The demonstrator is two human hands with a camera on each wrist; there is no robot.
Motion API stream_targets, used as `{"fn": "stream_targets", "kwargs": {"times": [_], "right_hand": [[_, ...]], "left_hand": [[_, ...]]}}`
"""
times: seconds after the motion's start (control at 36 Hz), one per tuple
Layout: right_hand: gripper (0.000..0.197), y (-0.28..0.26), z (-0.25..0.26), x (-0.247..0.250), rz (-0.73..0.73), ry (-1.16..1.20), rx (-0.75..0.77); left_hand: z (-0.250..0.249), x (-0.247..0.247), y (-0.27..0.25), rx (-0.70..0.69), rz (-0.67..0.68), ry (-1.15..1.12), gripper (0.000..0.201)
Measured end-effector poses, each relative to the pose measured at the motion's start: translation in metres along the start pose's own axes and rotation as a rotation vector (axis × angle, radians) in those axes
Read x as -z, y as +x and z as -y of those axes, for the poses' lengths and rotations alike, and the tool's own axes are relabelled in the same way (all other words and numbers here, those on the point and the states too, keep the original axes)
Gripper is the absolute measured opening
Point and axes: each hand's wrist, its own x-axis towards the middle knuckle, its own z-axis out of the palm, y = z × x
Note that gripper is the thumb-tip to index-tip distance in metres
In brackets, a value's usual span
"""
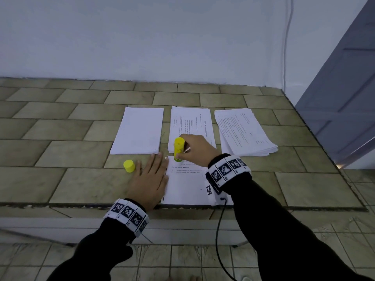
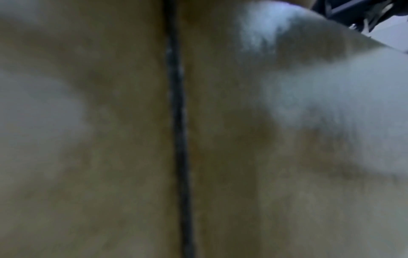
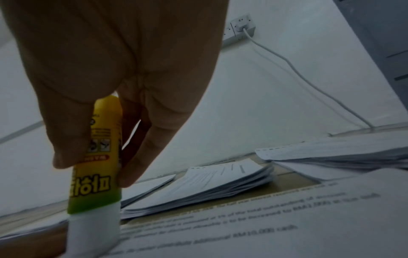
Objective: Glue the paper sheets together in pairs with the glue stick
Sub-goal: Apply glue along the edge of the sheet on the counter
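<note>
three stacks of paper (image 1: 139, 130) lie in a row toward twelve o'clock on the counter (image 1: 60, 151): one blank on top, two printed. one single printed sheet (image 1: 186, 185) lies at six o'clock of the middle stack. one glue stick (image 1: 179, 148), one loose yellow cap (image 1: 129, 166) at nine o'clock of it. two hands, left hand (image 1: 149, 183) and right hand (image 1: 197, 150), with two marker wristbands (image 1: 127, 214). one white cable (image 3: 298, 69), one wall socket (image 3: 241, 27).

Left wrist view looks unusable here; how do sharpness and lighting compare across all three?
Left wrist: heavily blurred, showing only tan tile and one dark grout line. Right wrist: dim and soft, though the glue stick label and printed sheet can be made out. Head: sharpest, evenly lit, with wide-angle bending of the counter edge.
</note>
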Motion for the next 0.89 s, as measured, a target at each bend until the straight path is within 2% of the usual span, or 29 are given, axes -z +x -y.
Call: {"fn": "stream_targets", "kwargs": {"times": [0.14, 0.33, 0.47, 0.69, 0.89], "right_hand": [[0.020, -0.025, -0.012, 0.006, -0.040, 0.059, -0.019], [0.015, -0.083, -0.026, 0.013, 0.035, 0.157, 0.002], [0.014, -0.107, -0.029, 0.009, 0.071, 0.254, 0.036], [0.018, -0.092, -0.032, 0.016, 0.060, 0.178, 0.066], [0.015, -0.052, -0.044, 0.030, -0.036, 0.130, 0.018]], "left_hand": [[0.000, 0.000, 0.000, 0.009, 0.005, -0.008, 0.078], [-0.001, 0.001, -0.001, 0.007, 0.018, -0.012, 0.080], [0.001, -0.002, 0.000, 0.001, -0.023, -0.031, 0.077], [0.001, -0.003, 0.000, -0.007, -0.036, -0.064, 0.079], [0.000, -0.001, -0.001, -0.012, -0.046, -0.057, 0.079]]}}
